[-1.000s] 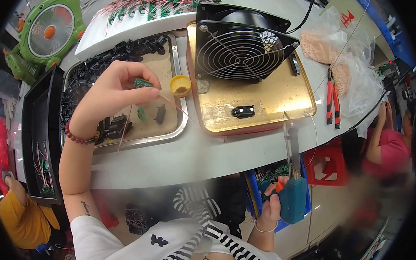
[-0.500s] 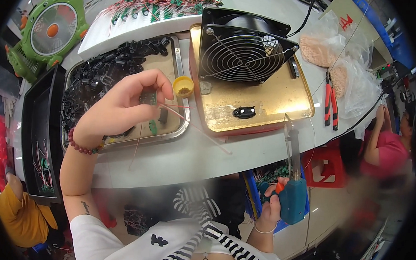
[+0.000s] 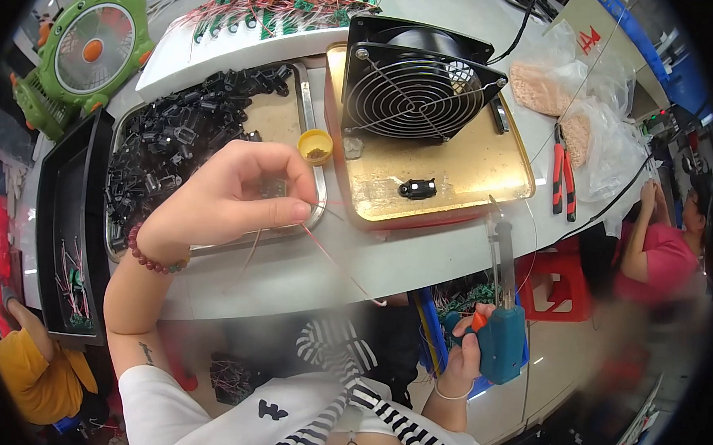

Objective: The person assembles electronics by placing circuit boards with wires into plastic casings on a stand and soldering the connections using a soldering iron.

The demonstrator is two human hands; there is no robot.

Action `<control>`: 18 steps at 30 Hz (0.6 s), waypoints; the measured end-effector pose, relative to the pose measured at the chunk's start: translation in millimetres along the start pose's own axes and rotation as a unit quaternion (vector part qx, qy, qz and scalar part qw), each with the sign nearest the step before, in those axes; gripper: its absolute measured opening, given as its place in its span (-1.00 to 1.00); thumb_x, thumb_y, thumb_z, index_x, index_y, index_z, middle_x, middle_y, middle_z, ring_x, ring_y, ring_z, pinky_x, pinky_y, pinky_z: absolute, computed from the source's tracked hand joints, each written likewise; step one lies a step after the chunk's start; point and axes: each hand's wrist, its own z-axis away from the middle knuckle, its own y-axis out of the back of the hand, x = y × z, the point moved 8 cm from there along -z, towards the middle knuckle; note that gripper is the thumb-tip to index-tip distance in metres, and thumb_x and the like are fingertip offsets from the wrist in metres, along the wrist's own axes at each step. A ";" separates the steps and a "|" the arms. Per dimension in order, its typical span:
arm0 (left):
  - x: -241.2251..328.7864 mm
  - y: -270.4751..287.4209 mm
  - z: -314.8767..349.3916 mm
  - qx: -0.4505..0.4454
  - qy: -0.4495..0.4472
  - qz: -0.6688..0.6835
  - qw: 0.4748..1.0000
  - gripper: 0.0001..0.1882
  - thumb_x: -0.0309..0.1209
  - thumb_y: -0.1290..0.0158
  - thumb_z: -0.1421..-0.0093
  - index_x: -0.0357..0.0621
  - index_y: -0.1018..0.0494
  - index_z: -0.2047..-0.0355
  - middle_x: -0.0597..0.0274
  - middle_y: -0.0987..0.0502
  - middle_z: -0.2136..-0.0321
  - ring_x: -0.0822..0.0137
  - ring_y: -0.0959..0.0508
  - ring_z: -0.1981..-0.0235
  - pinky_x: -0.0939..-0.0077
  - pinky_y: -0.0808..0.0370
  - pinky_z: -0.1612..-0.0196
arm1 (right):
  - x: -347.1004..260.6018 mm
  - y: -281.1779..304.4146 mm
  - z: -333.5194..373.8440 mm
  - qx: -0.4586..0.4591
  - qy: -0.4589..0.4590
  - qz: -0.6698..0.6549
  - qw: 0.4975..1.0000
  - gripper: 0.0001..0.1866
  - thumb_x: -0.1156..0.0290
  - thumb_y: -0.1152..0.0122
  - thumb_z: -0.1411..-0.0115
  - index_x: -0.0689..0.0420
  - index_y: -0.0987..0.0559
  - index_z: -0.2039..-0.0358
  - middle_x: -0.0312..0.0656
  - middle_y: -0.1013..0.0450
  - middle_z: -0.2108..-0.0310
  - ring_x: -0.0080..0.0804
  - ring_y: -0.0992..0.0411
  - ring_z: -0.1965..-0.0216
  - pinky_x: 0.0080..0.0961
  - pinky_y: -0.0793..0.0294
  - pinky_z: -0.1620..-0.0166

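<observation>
My left hand [image 3: 237, 198] is above the front of a metal tray [image 3: 307, 111], thumb and fingers pinched on thin red wires [image 3: 334, 258]. The wires trail toward the table's front edge; what they join is mostly hidden behind my fingers. Low on the right, my right hand [image 3: 466, 355] grips a teal soldering gun [image 3: 502, 343] with an orange trigger, its tip pointing up by the gold tin's corner. One small black housing [image 3: 417, 189] lies on the gold tin [image 3: 471, 180]. A pile of black housings [image 3: 163, 152] fills much of the metal tray.
A black fan with a wire grille [image 3: 419, 101] stands on the tin. Red-handled pliers [image 3: 563, 181] and plastic bags [image 3: 610, 147] lie right, a yellow cup [image 3: 315, 146] between trays. Wired circuit boards [image 3: 295, 2] lie at the back. A red stool [image 3: 559, 285] and people are beyond.
My left hand has moved slightly down and right, tilting the wires down toward the table's edge. The green part seen below its fingers is now hidden. My right hand stays put.
</observation>
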 end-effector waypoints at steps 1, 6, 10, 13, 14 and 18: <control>-0.6 -1.7 -0.9 -0.001 -0.001 0.000 1.000 -0.89 -0.54 -0.16 -0.16 -0.31 -0.47 0.32 0.34 -0.50 0.38 0.57 -0.44 0.33 0.66 -0.41 0.24 | 1.3 1.6 0.9 0.000 -0.004 0.002 1.000 -0.46 0.41 -0.15 -0.05 0.34 -0.39 -0.07 0.01 -0.41 0.02 -0.46 -0.38 0.47 -0.59 -0.36 0.37; 6.3 -15.1 -6.5 -0.004 -0.020 -0.066 0.998 -0.87 -0.49 -0.13 -0.21 -0.35 -0.50 0.36 0.35 -0.54 0.45 0.60 -0.44 0.39 0.66 -0.41 0.29 | 4.5 4.3 1.7 -0.001 -0.002 0.004 1.000 -0.47 0.42 -0.13 -0.06 0.36 -0.39 -0.06 0.01 -0.40 0.01 -0.46 -0.38 0.47 -0.59 -0.36 0.36; 14.4 -32.1 -17.7 0.010 -0.116 -0.183 0.976 -0.90 -0.50 -0.09 -0.21 -0.31 -0.47 0.37 0.34 -0.50 0.49 0.57 -0.41 0.47 0.65 -0.33 0.43 | 10.2 10.0 3.4 -0.001 -0.020 -0.028 0.999 -0.45 0.34 -0.33 -0.11 0.22 -0.36 -0.08 -0.09 -0.44 0.04 -0.47 -0.41 0.39 -0.61 -0.39 0.36; 15.6 -41.6 -29.9 0.003 -0.074 -0.233 0.970 -0.89 -0.48 -0.07 -0.21 -0.31 -0.45 0.38 0.31 -0.49 0.50 0.54 -0.42 0.48 0.63 -0.34 0.44 | 10.3 13.1 4.7 0.013 -0.025 -0.027 0.999 -0.44 0.34 -0.34 -0.11 0.21 -0.36 -0.08 -0.09 -0.44 0.05 -0.48 -0.41 0.39 -0.61 -0.39 0.36; 15.7 -44.2 -32.3 0.003 -0.074 -0.234 0.969 -0.89 -0.48 -0.07 -0.21 -0.31 -0.45 0.38 0.31 -0.49 0.50 0.54 -0.42 0.48 0.63 -0.34 0.44 | 11.1 14.4 5.2 0.022 -0.033 -0.030 0.999 -0.43 0.32 -0.35 -0.11 0.21 -0.36 -0.09 -0.09 -0.45 0.06 -0.48 -0.41 0.39 -0.61 -0.40 0.36; 24.6 -51.1 -39.3 0.040 -0.129 -0.292 0.947 -0.87 -0.46 -0.06 -0.19 -0.31 -0.44 0.41 0.25 -0.47 0.56 0.50 -0.42 0.53 0.60 -0.33 0.48 | 15.2 18.0 5.0 0.012 -0.024 -0.037 0.999 -0.43 0.31 -0.36 -0.10 0.22 -0.37 -0.08 -0.08 -0.44 0.05 -0.46 -0.41 0.39 -0.60 -0.40 0.37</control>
